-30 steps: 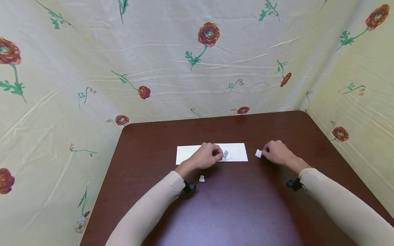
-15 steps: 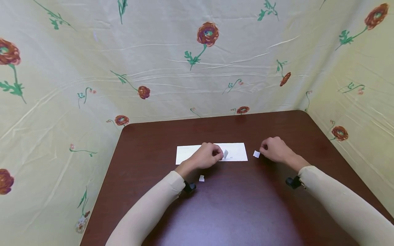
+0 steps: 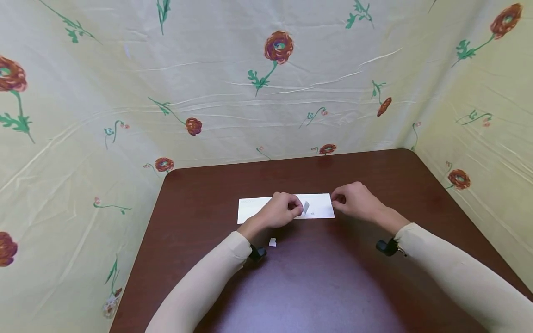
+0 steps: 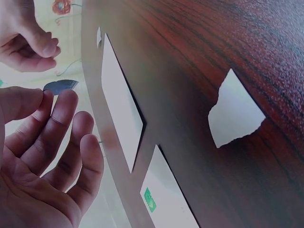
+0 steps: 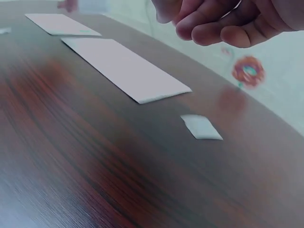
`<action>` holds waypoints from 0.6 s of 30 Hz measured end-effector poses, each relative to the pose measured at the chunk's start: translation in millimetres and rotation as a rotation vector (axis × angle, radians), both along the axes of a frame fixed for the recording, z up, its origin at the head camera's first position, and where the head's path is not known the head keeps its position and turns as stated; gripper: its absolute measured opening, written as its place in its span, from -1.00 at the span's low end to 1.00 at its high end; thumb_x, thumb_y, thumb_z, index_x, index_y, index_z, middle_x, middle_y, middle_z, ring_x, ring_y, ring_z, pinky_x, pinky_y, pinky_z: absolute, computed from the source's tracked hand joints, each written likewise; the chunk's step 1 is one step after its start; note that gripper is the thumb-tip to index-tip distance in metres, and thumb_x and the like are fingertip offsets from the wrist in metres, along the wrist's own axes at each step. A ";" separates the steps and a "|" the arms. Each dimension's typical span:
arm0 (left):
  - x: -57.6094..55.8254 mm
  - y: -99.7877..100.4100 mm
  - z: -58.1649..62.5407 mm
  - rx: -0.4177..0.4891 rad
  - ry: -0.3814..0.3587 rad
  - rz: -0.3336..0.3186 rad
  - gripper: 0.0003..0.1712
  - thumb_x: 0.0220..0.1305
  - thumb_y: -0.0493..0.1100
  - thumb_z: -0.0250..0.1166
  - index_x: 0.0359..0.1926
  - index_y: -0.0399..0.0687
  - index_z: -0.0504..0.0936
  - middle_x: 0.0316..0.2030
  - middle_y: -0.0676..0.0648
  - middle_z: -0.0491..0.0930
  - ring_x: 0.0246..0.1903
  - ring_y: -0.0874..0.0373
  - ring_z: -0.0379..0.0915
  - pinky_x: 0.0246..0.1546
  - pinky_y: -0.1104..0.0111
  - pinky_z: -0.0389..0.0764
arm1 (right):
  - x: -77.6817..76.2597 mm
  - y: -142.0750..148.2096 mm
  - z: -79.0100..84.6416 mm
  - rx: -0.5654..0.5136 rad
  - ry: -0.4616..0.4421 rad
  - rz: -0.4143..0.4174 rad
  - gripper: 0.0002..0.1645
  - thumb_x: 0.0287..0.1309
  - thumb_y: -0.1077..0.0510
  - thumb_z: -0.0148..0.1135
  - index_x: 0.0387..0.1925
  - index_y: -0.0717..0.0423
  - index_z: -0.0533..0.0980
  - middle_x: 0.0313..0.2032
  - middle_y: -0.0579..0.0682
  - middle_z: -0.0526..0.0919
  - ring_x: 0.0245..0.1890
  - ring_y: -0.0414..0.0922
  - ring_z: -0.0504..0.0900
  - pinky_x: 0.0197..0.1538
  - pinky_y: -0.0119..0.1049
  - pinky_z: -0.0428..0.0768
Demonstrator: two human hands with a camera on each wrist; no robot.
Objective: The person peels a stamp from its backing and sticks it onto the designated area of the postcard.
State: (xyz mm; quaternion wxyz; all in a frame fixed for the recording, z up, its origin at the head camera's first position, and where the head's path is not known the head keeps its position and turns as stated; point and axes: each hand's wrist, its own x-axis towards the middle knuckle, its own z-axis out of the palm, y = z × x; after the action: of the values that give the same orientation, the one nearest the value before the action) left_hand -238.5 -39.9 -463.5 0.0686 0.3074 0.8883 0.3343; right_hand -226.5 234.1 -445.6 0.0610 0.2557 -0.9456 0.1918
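Between thumb and index finger, my left hand [image 3: 278, 212] pinches a small torn scrap of paper [image 3: 306, 207], raised above the white paper pieces. The left wrist view shows two of these: a plain white piece [image 4: 119, 102] and one with a green mark [image 4: 164, 199]. My right hand [image 3: 357, 202] hovers at the right end of the white paper, fingers loosely curled, with nothing visible in them. Below it in the right wrist view lies another scrap [image 5: 202, 127], which that hand hides in the head view. A third scrap [image 3: 272, 242] lies nearer me, by the left wrist.
The dark brown wooden table [image 3: 316, 286] has a rounded far edge. A flower-printed cloth [image 3: 225, 92] hangs behind it and along both sides. A black device [image 3: 387, 247] is strapped at the right wrist, another [image 3: 258, 253] at the left.
My right hand has left the scrap on the right and moved leftward to the end of the white paper. The left hand keeps its scrap in nearly the same place.
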 end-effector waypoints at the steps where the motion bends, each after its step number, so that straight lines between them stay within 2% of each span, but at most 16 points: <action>1: 0.0 0.2 0.2 0.003 -0.001 0.001 -0.85 0.35 -0.12 0.26 -0.30 0.03 0.74 -0.46 0.19 0.64 -0.45 0.30 0.44 -0.41 0.46 0.47 | 1.5 -3.8 1.9 -0.005 0.002 0.013 -0.95 0.09 0.18 0.39 -0.35 0.01 0.72 -0.49 -0.22 0.68 -0.49 -0.29 0.54 -0.33 -0.32 0.56; 9: 1.3 1.6 3.4 0.016 -0.009 0.002 -0.84 0.35 -0.12 0.26 -0.29 -0.01 0.75 -0.46 0.17 0.65 -0.45 0.29 0.45 -0.41 0.45 0.47 | 11.9 -35.0 12.6 -0.030 0.035 0.117 -0.89 0.09 0.18 0.42 -0.29 0.04 0.73 -0.43 -0.21 0.71 -0.48 -0.27 0.59 -0.35 -0.38 0.57; 14: 2.3 2.1 4.1 0.015 -0.007 -0.006 -0.82 0.35 -0.12 0.24 -0.26 -0.05 0.75 -0.46 0.17 0.65 -0.44 0.26 0.47 -0.40 0.45 0.48 | 14.2 -47.3 11.5 -0.046 0.034 0.161 -0.88 0.10 0.19 0.41 -0.28 0.01 0.74 -0.40 -0.24 0.72 -0.43 -0.33 0.64 -0.31 -0.40 0.59; 18: 3.1 2.4 4.3 0.019 -0.017 -0.012 -0.80 0.36 -0.13 0.24 -0.24 -0.09 0.76 -0.46 0.18 0.65 -0.42 0.24 0.49 -0.39 0.45 0.49 | 14.4 -53.0 7.9 -0.054 0.029 0.183 -0.88 0.10 0.18 0.42 -0.28 -0.02 0.74 -0.41 -0.27 0.71 -0.46 -0.37 0.59 -0.33 -0.41 0.57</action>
State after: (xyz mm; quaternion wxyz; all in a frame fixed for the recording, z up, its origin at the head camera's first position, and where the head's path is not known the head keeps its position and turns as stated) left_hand -235.4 -37.5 -459.2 0.0750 0.3105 0.8826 0.3450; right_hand -212.1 181.1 -437.7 0.0636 0.3422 -0.9117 0.2185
